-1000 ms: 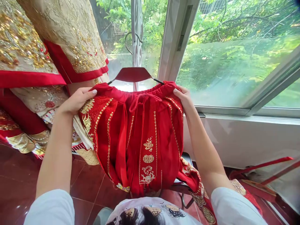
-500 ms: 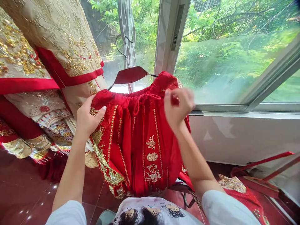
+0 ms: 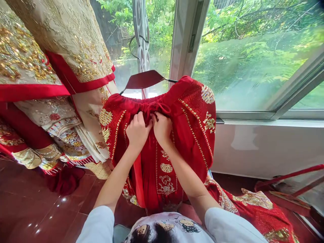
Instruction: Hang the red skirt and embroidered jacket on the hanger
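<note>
A red pleated skirt (image 3: 194,138) with gold embroidery and beaded trim hangs in front of me from a hanger (image 3: 144,80) with a dark red crosspiece and a metal hook. Its gathered waistband carries a tie looped in a bow (image 3: 162,108). My left hand (image 3: 138,131) is closed at the front of the waist, just below the bow. Close beside it, my right hand (image 3: 162,127) is closed too, with the thumbs nearly meeting. Both pinch the red cloth or tie there; the fingertips are partly hidden in the folds.
Cream and gold embroidered garments (image 3: 83,64) with red borders hang at the left. A window (image 3: 253,67) and a white wall (image 3: 238,148) stand behind. Red embroidered cloth (image 3: 263,209) spreads low at the right, near a red folding frame (image 3: 291,177). The floor (image 3: 30,206) is dark red tile.
Both hands have left the two ends of the waistband and come together at its middle, by the bow. The hanger now tilts, its right end higher. The skirt's sides hang free.
</note>
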`<state>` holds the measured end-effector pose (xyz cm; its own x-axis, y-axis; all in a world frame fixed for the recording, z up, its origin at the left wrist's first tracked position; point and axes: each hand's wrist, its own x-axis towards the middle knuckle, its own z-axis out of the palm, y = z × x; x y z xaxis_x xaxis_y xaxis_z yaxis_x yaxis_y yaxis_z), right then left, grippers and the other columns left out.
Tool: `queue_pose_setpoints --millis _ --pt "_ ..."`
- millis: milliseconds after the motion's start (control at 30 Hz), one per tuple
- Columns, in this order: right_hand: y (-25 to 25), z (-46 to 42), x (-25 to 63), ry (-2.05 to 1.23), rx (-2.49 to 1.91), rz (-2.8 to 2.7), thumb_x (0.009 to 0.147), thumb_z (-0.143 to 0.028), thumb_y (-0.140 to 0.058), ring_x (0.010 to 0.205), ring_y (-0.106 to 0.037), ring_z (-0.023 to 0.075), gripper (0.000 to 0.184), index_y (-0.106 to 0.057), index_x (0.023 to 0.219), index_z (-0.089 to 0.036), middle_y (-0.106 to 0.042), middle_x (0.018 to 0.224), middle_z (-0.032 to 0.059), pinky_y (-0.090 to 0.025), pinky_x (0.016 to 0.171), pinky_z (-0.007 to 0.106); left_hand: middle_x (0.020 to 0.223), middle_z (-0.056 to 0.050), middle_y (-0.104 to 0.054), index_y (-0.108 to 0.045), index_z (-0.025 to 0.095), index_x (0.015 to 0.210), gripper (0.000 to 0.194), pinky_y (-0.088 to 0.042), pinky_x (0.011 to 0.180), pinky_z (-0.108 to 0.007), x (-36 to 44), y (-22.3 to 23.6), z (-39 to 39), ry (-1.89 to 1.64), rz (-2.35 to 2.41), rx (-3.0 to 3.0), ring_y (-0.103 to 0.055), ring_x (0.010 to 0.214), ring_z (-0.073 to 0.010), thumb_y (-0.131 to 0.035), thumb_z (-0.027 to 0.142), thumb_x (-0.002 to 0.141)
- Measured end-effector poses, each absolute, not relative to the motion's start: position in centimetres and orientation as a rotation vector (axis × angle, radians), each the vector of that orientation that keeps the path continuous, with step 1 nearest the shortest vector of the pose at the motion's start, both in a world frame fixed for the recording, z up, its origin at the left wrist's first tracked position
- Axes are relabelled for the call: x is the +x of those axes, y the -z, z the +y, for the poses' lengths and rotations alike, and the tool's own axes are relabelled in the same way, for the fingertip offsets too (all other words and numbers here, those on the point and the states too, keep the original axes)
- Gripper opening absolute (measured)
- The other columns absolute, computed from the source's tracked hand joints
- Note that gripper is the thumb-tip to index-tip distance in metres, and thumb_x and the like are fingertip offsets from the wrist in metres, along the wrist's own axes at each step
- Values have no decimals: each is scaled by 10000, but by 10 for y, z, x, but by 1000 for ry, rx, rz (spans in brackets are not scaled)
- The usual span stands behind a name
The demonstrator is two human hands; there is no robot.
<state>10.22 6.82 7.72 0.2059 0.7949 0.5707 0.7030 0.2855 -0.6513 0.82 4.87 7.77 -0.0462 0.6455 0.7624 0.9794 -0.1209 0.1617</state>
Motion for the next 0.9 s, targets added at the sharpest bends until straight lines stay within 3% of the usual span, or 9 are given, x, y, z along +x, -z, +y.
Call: queue_pose_setpoints --millis 267,467,667,767,900 --pt "-80 79 90 -240 -1367 -1492 863 -183 -479 680 -621 211 235 -704 799 -162 -729 824 119 -368 614 280 1062 -130 -655 -557 207 1136 286 -510 668 -340 -4 -75 48 1115 -1596 -1853 -660 911 -276 -494 184 857" --pt "-78 72 89 -177 -1404 -1407 901 -249 -450 659 -601 219 281 -706 915 -133 -728 843 151 -374 632 305 1076 -108 -597 -608 228 982 218 -501 728 -316 -9 -64 46 1237 -1437 -1942 -622 923 -230 -441 129 881" --pt "-71 78 83 -286 -1250 -1339 847 -226 -461 521 -435 127 244 -634 682 -176 -648 633 32 -298 554 265 1092 -113 -567 -631 216 1040 232 -488 856 -325 -11 -60 47 1337 -1368 -2017 -594 1015 -224 -434 178 922" --pt "-73 71 89 -517 -1072 -1279 774 -224 -515 490 -376 96 205 -535 575 -179 -522 527 -22 -269 513 244 1134 -121 -568 -626 213 1040 243 -482 884 -349 -9 -55 47 1346 -1368 -1994 -586 1036 -228 -415 177 926" --pt "-83 49 111 -1099 -857 -1295 664 -203 -552 397 -264 60 190 -491 485 -179 -346 393 -71 -203 429 228 1223 -169 -532 -614 190 1023 186 -450 921 -406 2 -34 40 1410 -1355 -1836 -533 1114 -271 -500 256 891"
